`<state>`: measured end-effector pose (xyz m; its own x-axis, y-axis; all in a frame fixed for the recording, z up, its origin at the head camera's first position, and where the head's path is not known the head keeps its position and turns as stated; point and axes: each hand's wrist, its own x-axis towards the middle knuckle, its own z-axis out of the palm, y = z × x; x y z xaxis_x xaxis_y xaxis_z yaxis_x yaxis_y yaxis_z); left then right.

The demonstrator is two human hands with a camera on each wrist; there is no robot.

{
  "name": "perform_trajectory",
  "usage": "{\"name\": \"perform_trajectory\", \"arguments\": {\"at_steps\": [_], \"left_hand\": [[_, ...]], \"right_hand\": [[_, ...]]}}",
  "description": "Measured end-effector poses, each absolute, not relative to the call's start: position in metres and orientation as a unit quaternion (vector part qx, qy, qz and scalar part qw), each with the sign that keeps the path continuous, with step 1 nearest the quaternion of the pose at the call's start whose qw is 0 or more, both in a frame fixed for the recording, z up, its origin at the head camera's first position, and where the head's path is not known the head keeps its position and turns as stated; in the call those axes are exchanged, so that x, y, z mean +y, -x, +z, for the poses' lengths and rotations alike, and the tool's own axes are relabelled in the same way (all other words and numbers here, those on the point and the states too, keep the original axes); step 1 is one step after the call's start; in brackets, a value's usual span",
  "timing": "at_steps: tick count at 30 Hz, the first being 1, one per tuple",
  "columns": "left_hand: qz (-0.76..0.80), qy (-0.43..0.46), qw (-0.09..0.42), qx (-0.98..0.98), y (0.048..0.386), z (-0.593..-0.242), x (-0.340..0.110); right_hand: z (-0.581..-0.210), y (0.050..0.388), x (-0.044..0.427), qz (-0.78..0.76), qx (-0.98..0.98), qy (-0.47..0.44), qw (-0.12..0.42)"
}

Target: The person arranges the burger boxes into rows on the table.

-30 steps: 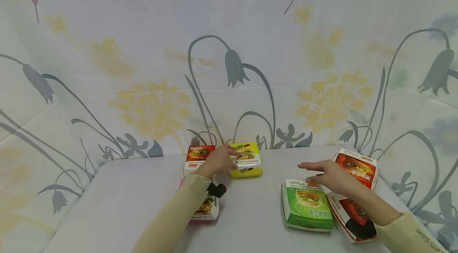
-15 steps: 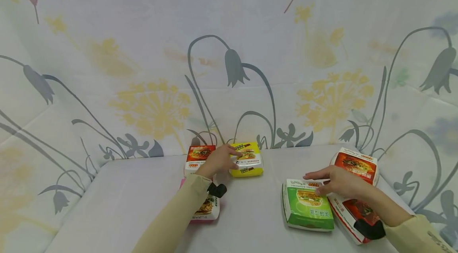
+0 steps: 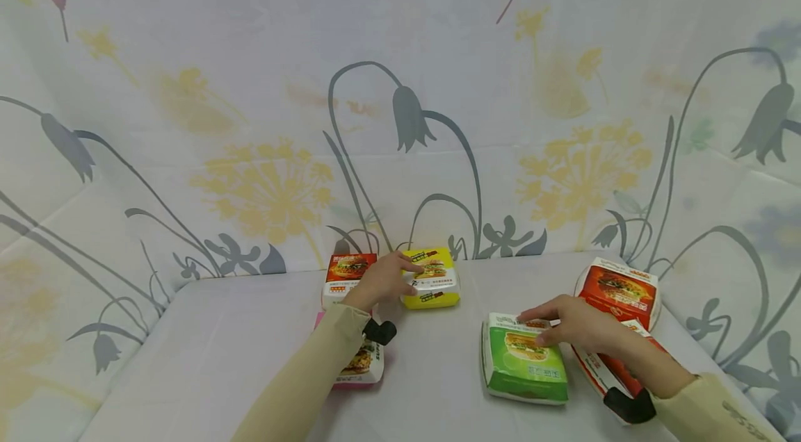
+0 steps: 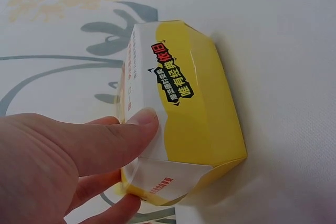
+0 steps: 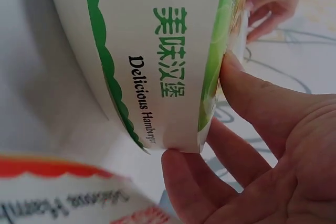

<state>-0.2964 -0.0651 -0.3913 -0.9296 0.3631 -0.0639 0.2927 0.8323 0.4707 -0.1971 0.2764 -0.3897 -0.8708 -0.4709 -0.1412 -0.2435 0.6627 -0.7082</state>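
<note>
Green hamburger box (image 3: 524,371) slid a bit left, right hand (image 3: 580,324) touching it, fingers apart; left hand (image 3: 384,280) on yellow burger box (image 3: 434,281), fingers probably spread too, partly hidden.

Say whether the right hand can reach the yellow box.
Likely yes, if the right hand leaves the green box: bare table lies between; the left hand covers only part of the yellow box.
</note>
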Motion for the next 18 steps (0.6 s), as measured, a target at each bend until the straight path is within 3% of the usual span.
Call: {"name": "perform_trajectory", "arguments": {"at_steps": [18], "left_hand": [[0.239,-0.173,0.072,0.953,0.296,-0.392,-0.066]], "right_hand": [[-0.397,0.200,0.202,-0.369,0.902,0.174,0.141]]}}
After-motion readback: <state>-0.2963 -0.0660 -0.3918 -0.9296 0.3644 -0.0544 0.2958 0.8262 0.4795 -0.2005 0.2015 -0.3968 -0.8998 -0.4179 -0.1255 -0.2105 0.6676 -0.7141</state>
